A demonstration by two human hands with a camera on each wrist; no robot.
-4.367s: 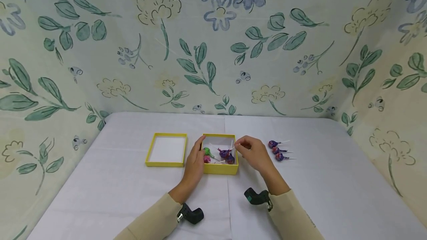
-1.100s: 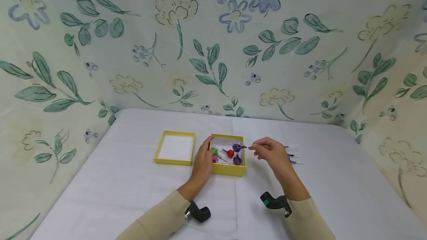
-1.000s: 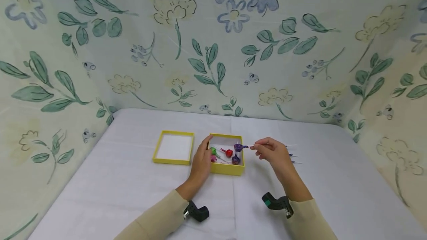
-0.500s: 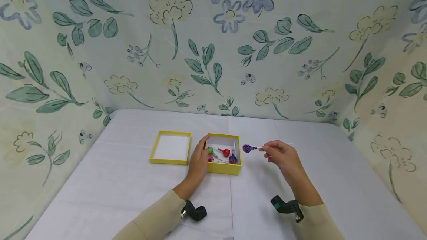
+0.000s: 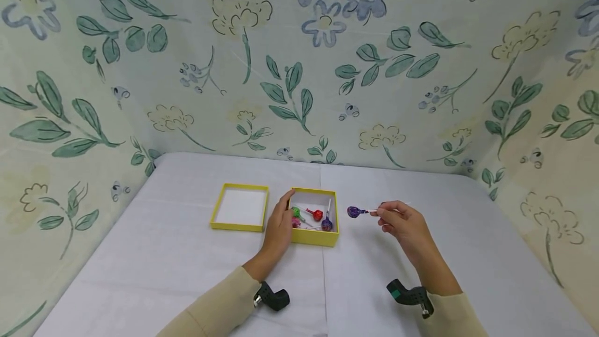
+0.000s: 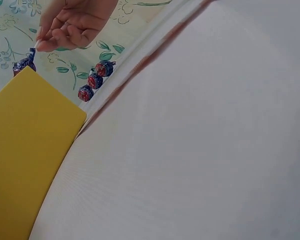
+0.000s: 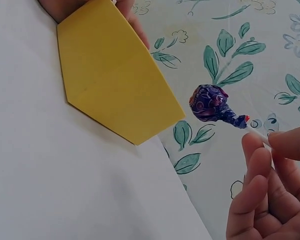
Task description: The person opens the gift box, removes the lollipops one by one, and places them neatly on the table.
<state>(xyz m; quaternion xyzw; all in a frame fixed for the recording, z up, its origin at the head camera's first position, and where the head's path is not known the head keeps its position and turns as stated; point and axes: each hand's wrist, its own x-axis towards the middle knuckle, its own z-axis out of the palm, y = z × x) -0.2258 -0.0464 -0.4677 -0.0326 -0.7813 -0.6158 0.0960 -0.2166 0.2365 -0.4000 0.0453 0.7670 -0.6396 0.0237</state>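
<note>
My right hand [image 5: 406,228] pinches the white stick of a purple-wrapped lollipop [image 5: 355,212] between thumb and fingertips. The lollipop is held level over the table, to the right of a yellow box [image 5: 314,238]. Along the box's left side, my left hand [image 5: 279,228] grips the wall, its fingers reaching the back corner. Inside lie a green lollipop [image 5: 296,212], a red lollipop [image 5: 317,215], a pink lollipop [image 5: 296,221] and another purple lollipop [image 5: 326,223]. In the right wrist view, the held lollipop [image 7: 208,103] appears beside the box's yellow wall [image 7: 115,75].
Left of the box lies its yellow-edged lid [image 5: 241,208], white inside up. Three purple lollipops [image 6: 95,81] lie in a row on the white-covered table [image 5: 187,264], mostly hidden behind my right hand in the head view. A floral cloth [image 5: 281,118] hangs behind the table.
My right hand has lifted the purple lollipop out of the box and carried it right, over the table. The red lollipop in the box is now uncovered. My left hand stays on the box.
</note>
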